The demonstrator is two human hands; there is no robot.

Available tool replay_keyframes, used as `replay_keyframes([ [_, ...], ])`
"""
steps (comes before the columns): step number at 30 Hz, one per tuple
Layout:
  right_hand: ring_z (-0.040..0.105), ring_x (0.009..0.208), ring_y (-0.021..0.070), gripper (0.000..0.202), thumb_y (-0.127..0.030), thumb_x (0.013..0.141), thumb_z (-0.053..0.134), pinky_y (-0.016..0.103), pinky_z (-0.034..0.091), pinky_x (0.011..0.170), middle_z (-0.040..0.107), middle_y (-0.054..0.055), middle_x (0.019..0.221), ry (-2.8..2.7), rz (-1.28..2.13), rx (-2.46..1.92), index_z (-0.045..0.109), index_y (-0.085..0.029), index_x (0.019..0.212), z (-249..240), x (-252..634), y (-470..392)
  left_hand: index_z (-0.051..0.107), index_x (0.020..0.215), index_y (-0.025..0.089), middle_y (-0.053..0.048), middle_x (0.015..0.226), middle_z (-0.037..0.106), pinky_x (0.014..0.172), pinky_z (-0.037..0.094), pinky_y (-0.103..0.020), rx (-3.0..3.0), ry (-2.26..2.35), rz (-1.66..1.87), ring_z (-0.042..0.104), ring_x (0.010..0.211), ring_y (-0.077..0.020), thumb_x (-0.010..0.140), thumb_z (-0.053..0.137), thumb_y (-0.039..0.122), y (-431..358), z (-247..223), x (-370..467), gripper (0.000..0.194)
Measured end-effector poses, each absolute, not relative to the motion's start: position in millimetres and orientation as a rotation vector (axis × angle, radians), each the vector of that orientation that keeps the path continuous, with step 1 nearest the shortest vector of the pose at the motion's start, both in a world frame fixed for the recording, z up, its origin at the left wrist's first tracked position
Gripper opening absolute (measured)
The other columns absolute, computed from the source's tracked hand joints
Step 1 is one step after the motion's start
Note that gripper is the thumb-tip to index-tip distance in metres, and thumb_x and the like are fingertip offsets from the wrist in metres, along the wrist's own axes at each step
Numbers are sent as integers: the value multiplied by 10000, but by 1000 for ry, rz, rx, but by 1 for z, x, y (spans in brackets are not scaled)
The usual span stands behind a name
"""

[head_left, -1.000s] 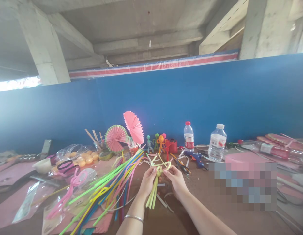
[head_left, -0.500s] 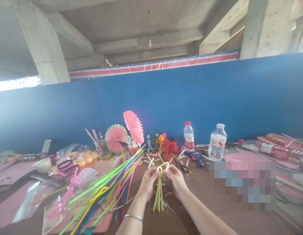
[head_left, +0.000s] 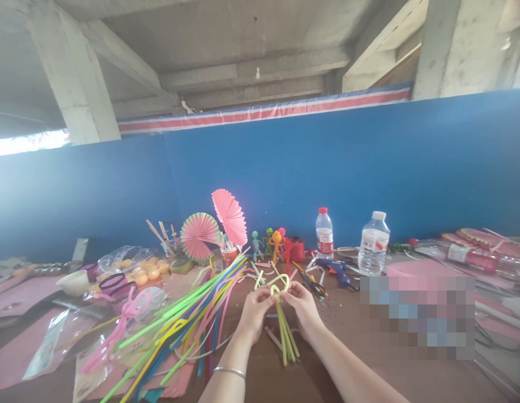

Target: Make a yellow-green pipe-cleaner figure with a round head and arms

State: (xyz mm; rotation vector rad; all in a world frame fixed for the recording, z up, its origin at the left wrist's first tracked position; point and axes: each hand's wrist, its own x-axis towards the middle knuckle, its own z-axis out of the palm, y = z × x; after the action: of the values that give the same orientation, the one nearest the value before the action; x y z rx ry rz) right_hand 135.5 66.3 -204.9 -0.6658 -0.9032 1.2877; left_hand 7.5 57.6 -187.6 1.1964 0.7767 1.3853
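My left hand [head_left: 257,309] pinches the looped top of a bunch of pale yellow pipe cleaners [head_left: 286,338] between thumb and finger. From the other side, my right hand [head_left: 302,308] grips the same bunch near its loops. Several legs of it hang down between my hands, slanting to the right, above the brown table [head_left: 268,386]. Loops and two loose ends stick out over my fingertips. Exactly where the strands cross is hidden by my fingers. To the left of my left hand lies a pile of long coloured pipe cleaners [head_left: 176,330].
Behind my hands stand small coloured figures [head_left: 276,244], a red-capped bottle [head_left: 324,238] and a white-capped bottle [head_left: 374,246]. A blue glue gun [head_left: 336,270] lies beyond my right hand. Paper fans [head_left: 200,232], purple-handled scissors [head_left: 112,285] and bagged yellow balls [head_left: 148,271] are left.
The hanging legs of the yellow bunch have swung from lower left to lower right, and its loops have turned. Both hands have stayed nearly in place, still holding it.
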Motion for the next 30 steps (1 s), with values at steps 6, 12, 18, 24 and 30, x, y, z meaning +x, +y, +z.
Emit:
replay_keyframes([
  [6, 579, 547, 142, 302, -284, 552, 757, 234, 411, 522, 629, -30, 609, -904, 1263, -704, 561, -201, 766, -204, 136, 66, 705, 707, 158, -65, 916, 661, 764, 416, -306, 1239, 804, 1373, 566, 887, -251, 583, 736, 304, 55, -184, 8, 194],
  [12, 563, 536, 134, 407, -299, 565, 749, 230, 404, 526, 600, -63, 572, -966, 1203, -745, 532, -235, 904, -205, 137, 68, 705, 725, 167, -54, 872, 662, 755, 411, -305, 1279, 816, 1367, 565, 844, -241, 607, 713, 316, 54, -182, 7, 189],
  [18, 519, 544, 142, 251, -331, 587, 728, 243, 377, 528, 578, -35, 557, -1106, 1067, -816, 593, -194, 748, -205, 137, 70, 691, 745, 165, -30, 825, 646, 758, 397, -285, 1295, 818, 1366, 551, 805, -201, 661, 679, 294, 56, -183, 6, 155],
  [24, 492, 571, 161, 175, -369, 643, 675, 264, 361, 575, 589, -11, 591, -1244, 905, -886, 646, -197, 665, -201, 140, 65, 695, 839, 162, -37, 811, 667, 734, 408, -284, 1248, 823, 1342, 569, 821, -218, 636, 696, 356, 57, -185, 3, 280],
  [30, 460, 534, 148, 262, -429, 738, 567, 248, 337, 531, 546, -16, 557, -1330, 868, -889, 604, -183, 654, -204, 145, 71, 704, 817, 137, -66, 809, 677, 672, 429, -284, 1215, 800, 1270, 589, 744, -213, 604, 722, 367, 57, -185, 4, 315],
])
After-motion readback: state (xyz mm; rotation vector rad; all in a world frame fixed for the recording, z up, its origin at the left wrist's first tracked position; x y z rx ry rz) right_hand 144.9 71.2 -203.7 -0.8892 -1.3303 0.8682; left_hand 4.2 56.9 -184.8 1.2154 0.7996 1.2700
